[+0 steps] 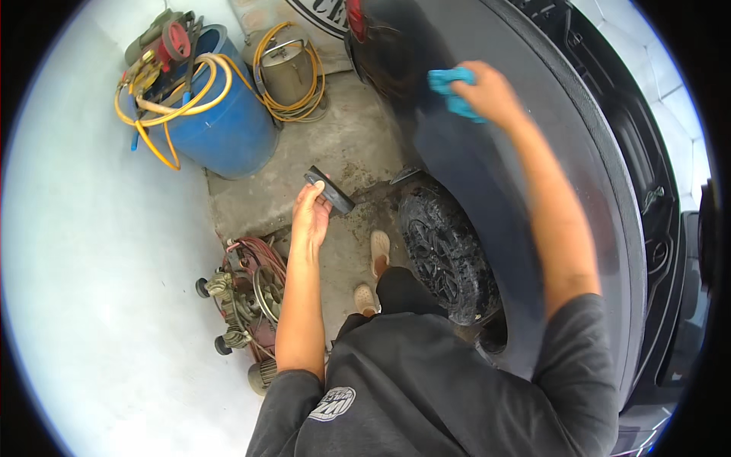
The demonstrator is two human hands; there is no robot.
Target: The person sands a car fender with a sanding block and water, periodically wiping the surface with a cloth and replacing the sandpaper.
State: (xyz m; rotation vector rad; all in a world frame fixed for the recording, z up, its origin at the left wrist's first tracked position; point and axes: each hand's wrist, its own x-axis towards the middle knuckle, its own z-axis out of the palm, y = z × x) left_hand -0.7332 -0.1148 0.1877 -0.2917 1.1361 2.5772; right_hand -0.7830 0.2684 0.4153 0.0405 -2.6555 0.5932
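Concrete floor (346, 141) below, left fingers (312, 193) grip black block (339, 199), right fingers (467, 91) cloth (442, 79) on bodywork (476, 171).

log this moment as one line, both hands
left hand: holds black oblong object | right hand: holds crumpled bright blue cloth | at: glossy dark car panel

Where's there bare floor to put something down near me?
Bare concrete shows beyond your left hand, bordered by the blue barrel, metal canister and wheel. It's crowded lower left, around the compressor and red hoses.
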